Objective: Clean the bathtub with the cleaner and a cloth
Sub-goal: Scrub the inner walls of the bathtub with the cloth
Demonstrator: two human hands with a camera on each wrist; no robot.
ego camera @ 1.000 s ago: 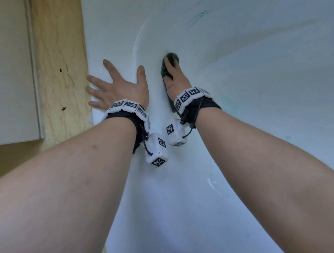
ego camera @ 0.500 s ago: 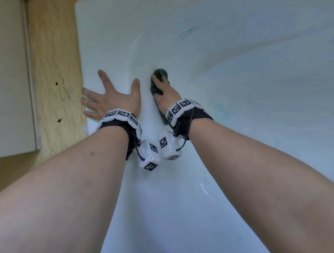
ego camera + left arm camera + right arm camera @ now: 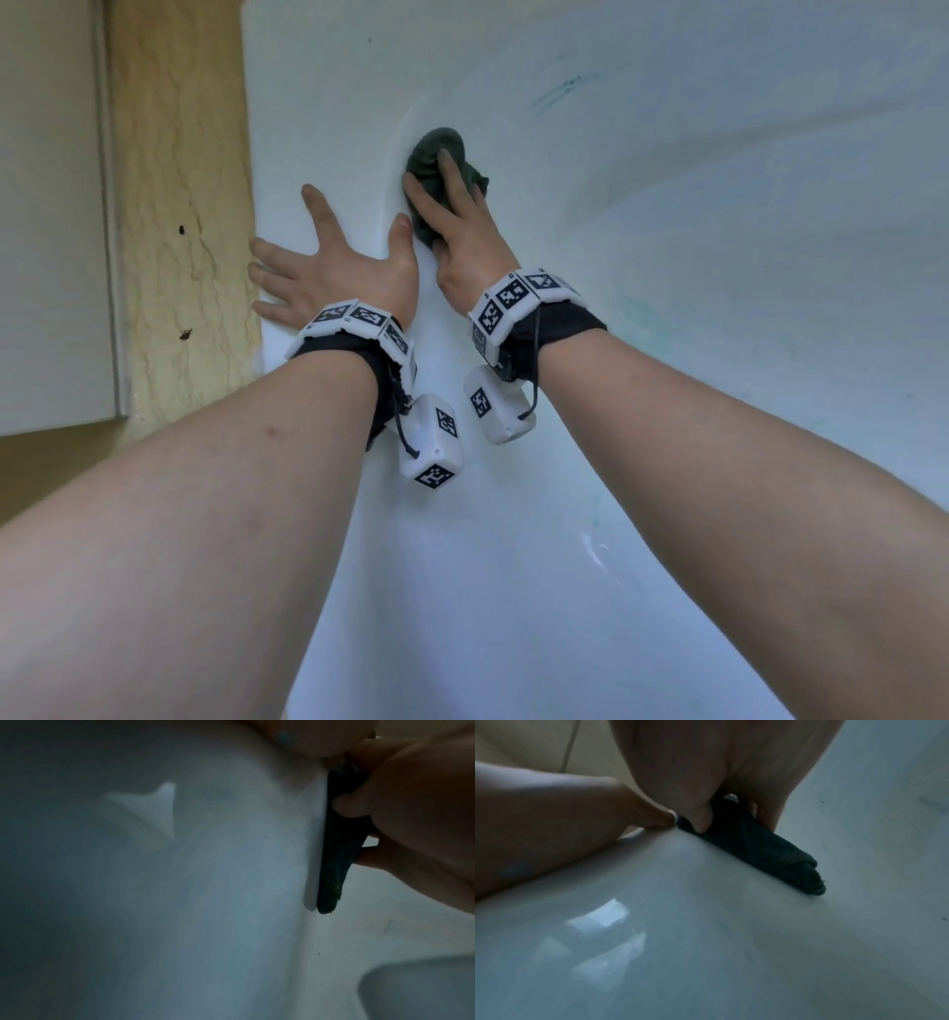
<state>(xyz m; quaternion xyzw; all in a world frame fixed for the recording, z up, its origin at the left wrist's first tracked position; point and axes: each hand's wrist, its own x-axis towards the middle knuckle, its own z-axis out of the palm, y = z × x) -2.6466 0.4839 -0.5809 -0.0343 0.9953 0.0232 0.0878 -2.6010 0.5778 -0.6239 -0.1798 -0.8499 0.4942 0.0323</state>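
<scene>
Your right hand (image 3: 462, 231) presses the dark green cloth (image 3: 436, 154) against the inner wall of the white bathtub (image 3: 667, 360), just below the rim; fingers lie over the bunched cloth, thumb and fingertips curled into its edges. Cloth touches the tub along its whole length. Your left hand (image 3: 334, 272) lies flat on the tub rim, fingers spread and straight, holding nothing, thumb just beside the cloth. Faint green streaks (image 3: 562, 90) mark the tub wall further up. Beige tiled floor (image 3: 174, 205) runs along the tub's left.

Home bathroom. Glossy white bathtub (image 3: 667, 360) set beside beige marbled tile floor (image 3: 179, 205) and pale cabinet (image 3: 51, 205).
</scene>
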